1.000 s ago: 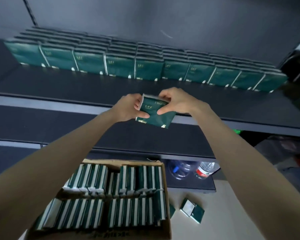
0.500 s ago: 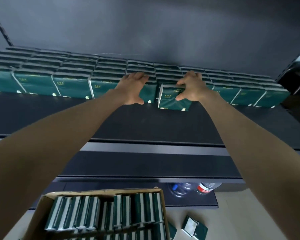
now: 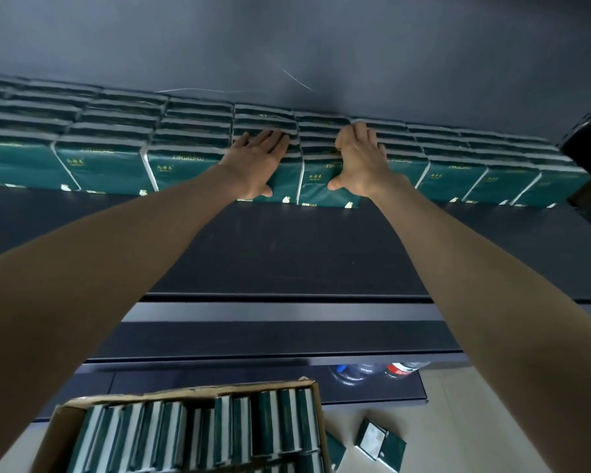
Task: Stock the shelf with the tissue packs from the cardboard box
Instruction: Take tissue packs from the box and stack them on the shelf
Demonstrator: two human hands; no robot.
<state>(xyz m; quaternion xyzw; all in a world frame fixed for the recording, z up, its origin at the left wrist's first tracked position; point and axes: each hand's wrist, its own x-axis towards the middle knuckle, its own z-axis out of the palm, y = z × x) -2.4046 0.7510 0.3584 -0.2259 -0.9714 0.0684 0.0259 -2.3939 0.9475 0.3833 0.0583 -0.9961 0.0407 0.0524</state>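
The shelf (image 3: 287, 254) carries a long row of dark green tissue packs (image 3: 99, 165), several deep against the back wall and running in from the far left edge. Lower left, the cardboard box (image 3: 191, 392) stands open on the floor (image 3: 464, 421), with more packs (image 3: 219, 428) set on edge inside it. Near the middle of the row the left grip (image 3: 258, 162) lies spread and flat, fingers straight over the tops of the packs and palm against a front face. Just to its right the right grip (image 3: 360, 158) is likewise spread, fingers laid straight over the top of the front pack (image 3: 316, 191) and thumb stretched out across its green face, pressing rather than pinching. That pack stands upright in the front line, just beside the one under the left grip. Below, under the lowest shelf, plastic bottles (image 3: 377, 370) lie on their sides. To the right of the box, loose packs (image 3: 379, 443) lie on the floor.
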